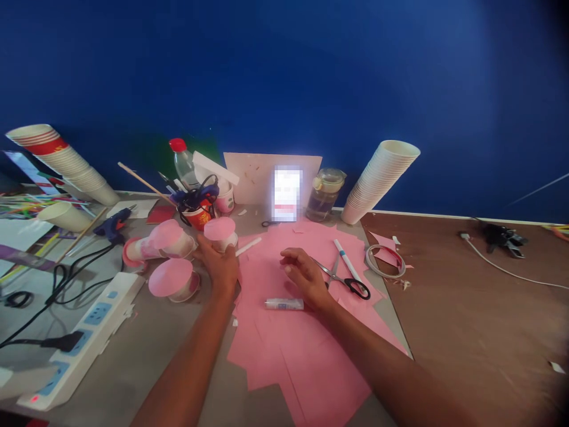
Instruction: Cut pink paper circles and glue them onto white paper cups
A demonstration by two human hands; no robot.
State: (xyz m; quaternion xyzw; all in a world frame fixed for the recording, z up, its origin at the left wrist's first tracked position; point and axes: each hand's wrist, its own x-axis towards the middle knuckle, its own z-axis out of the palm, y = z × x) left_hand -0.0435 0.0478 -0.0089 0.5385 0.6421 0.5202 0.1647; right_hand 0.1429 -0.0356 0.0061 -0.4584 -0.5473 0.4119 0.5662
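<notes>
My left hand [217, 268] has its fingers and thumb around a paper cup [228, 241] with a round pink paper top. Left of it, more pink-topped cups stand or lie together, among them a front cup [174, 279] and a cup lying on its side [143, 249]. Over a spread of pink paper sheets [275, 350] my right hand [306, 279] is held with loosely bent fingers and nothing visible in them. Beside that hand lie scissors [342, 280] with black handles, a white marker [348, 261] and a glue stick [284, 304].
A power strip [89, 338], cables and a blue glue gun [113, 224] occupy the left. Leaning cup stacks [384, 181] flank the back. A lit phone [287, 193], a glass jar [326, 193] and a bottle [184, 163] stand near the wall. Tape rolls [384, 261] lie right.
</notes>
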